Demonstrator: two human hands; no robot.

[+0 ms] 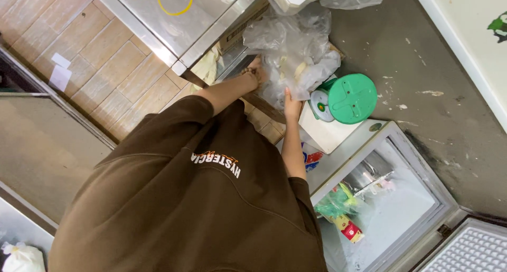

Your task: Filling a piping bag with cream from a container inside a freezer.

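A large crumpled clear plastic bag (288, 45) with pale pieces inside lies in front of me, against a steel counter. My left hand (255, 71) grips the bag's left edge. At the bag's lower edge my right hand (291, 104) holds the plastic, fingers closed on it. Both arms reach out from my brown shirt, which fills the lower left of the view.
A green kitchen scale (348, 98) stands on a white box (325, 135) right of my right hand. An open chest freezer (391, 208) with packets inside is at lower right. The steel counter (179, 24) sits above a tiled floor (100, 55); grey concrete floor (422, 66) lies to the right.
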